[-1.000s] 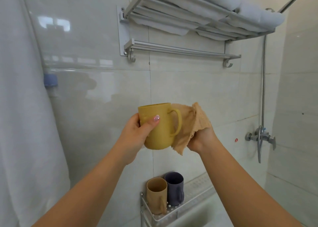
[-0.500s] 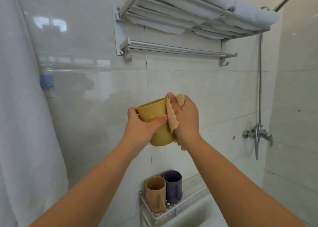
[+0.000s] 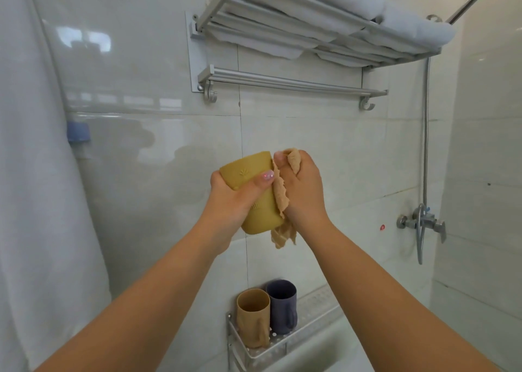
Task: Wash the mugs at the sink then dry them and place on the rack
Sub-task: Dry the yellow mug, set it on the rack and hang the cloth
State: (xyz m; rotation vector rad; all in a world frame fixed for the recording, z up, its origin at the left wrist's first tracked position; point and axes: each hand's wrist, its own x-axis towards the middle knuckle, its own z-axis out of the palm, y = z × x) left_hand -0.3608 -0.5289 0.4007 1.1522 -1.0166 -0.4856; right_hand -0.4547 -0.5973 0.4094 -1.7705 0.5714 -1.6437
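Gripping a mustard-yellow mug (image 3: 252,195) around its body, the left hand (image 3: 230,199) steadies it while the right hand (image 3: 303,191) clutches a tan cloth (image 3: 282,202) against its side, above the wall rack (image 3: 285,346); light, rigid, likely slippery wet.

Three mugs are counted: one yellow mug (image 3: 255,193) held up, one tan mug (image 3: 253,316) and one dark grey mug (image 3: 281,305) on one wire rack (image 3: 282,346). One beige cloth (image 3: 282,202), two hands, one towel shelf (image 3: 310,24), one bar (image 3: 291,83) and one tap (image 3: 421,222) are seen.
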